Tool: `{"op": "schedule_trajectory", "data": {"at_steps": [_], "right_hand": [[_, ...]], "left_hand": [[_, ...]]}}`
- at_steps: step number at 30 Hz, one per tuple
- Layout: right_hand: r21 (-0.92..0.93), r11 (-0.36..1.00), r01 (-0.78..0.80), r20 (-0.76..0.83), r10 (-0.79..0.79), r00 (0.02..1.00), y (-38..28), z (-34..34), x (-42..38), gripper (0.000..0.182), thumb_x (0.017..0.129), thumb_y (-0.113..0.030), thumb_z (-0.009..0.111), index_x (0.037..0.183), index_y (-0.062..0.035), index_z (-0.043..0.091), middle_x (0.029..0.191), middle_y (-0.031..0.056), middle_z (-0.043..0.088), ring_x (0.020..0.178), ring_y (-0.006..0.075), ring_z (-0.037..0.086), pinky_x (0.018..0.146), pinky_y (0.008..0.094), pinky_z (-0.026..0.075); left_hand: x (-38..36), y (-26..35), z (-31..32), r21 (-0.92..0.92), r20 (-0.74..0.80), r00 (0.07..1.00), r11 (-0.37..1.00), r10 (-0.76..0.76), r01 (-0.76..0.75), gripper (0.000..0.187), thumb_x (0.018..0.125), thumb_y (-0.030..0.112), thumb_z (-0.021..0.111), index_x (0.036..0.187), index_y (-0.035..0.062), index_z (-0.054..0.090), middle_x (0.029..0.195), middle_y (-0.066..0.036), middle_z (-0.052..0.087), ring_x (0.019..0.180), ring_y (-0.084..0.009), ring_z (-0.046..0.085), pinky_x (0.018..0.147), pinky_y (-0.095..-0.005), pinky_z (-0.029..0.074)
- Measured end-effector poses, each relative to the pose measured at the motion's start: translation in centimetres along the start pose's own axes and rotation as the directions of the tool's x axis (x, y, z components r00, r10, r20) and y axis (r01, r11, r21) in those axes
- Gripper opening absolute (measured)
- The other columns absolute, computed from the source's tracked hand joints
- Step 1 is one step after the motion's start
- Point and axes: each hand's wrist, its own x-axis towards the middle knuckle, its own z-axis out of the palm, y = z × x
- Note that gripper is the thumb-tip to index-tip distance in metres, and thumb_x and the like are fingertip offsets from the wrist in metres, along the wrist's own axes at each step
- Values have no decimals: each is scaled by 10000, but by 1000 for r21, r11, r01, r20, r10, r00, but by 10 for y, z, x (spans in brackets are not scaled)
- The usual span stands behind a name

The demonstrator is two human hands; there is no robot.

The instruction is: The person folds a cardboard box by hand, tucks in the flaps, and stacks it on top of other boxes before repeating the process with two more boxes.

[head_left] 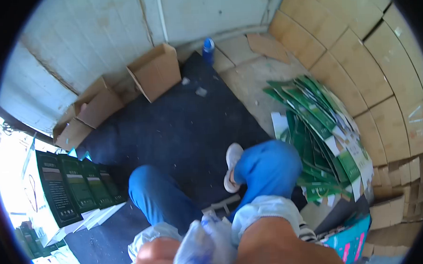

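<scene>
Blurred bare skin, seemingly of my left hand or forearm (155, 257), lies at the bottom edge beside a pale blue cloth edge. Larger bare skin, seemingly of my right hand or forearm (278, 244), shows right of centre below a light blue cloth edge (264, 210). Between them is a crumpled white and blue item (202, 248); whether either hand touches it cannot be made out. No fingers show clearly on either side. Just ahead are my two knees in blue trousers (152, 186) (269, 165), with a light shoe (232, 161) between them.
Green printed cartons (77, 185) stand at left, and a messy pile of flat green cartons (310, 132) lies at right. Open brown boxes (157, 73) and a blue bottle (208, 52) sit by the wall. Stacked cardboard (360, 69) lines the right. Dark matting (173, 124) covers the floor.
</scene>
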Motion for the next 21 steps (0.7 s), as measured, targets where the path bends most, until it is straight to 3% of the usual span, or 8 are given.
{"op": "schedule_trajectory", "data": {"at_steps": [5,13,16,18,20,21], "right_hand": [[74,997,-23,52,19,998,0,-6,20,401,963,-256,447,1191,63,530,1088,187,618,1005,253,580,887,300,439],[194,974,-113,0,115,993,-10,-1,27,419,985,-268,415,1215,65,522,1100,193,617,1015,250,576,900,297,433],[-179,984,-16,-2,16,1000,-33,-7,0,342,940,-165,443,1145,96,530,1042,232,604,938,304,590,863,319,439],[-510,860,9,-85,-60,995,-44,-11,-21,287,910,-109,471,1105,93,531,1005,211,601,875,295,595,845,327,441],[-673,726,-140,-197,7,980,-66,-25,-32,280,891,-86,491,1104,94,524,1009,201,601,861,285,605,836,340,454],[-724,650,-231,-247,68,967,-79,-35,-31,299,887,-90,498,1122,95,518,1033,201,601,877,280,614,836,349,466]], "left_hand": [[6,-24,-14,4,99,991,996,91,-91,226,904,260,505,1091,136,529,849,-146,550,610,-214,485,544,-345,406],[-6,-34,-30,58,6,997,995,82,-82,277,867,213,562,1098,61,543,888,-190,576,636,-242,552,542,-352,457],[-15,-41,-45,87,-80,996,996,37,-30,298,853,196,584,1100,33,549,902,-206,586,645,-253,577,542,-355,477],[-18,-48,-57,133,-108,992,990,65,-50,312,844,184,598,1102,15,553,912,-217,592,651,-260,594,541,-357,490],[-12,-66,-72,262,183,943,910,279,-320,327,835,173,612,1104,-4,556,922,-228,599,658,-267,610,541,-359,502],[5,-82,-82,229,446,792,802,417,-551,249,807,71,621,1018,-58,592,936,-202,600,710,-252,638,544,-315,512]]}}
